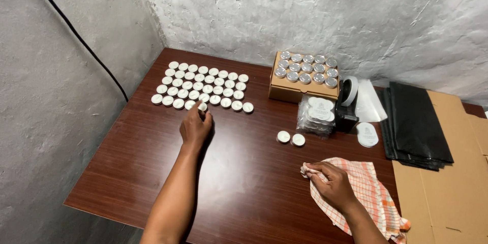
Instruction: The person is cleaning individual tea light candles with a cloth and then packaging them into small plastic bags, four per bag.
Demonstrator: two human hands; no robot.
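Left hand (195, 126) pinching white tealight (202, 107) at grid's (201, 86) 6 o'clock edge, right hand (333, 185) closed on checked cloth (368, 193), wooden bench (244, 173)

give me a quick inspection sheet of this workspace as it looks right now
surface: dark wood-grain table, set in a corner
job's things: white lidded tins in rows at far left; one tin at the left fingertips; two loose tins mid-table; checked cloth under the right hand
clutter: cardboard box topped with silver tins, bagged labels, tape dispenser, black bags, flat cardboard
grippers: left hand setting a tin at the front row; right hand gripping the cloth
cables: one black cable running down the left wall
surroundings: rough white plaster walls; nobody else seen
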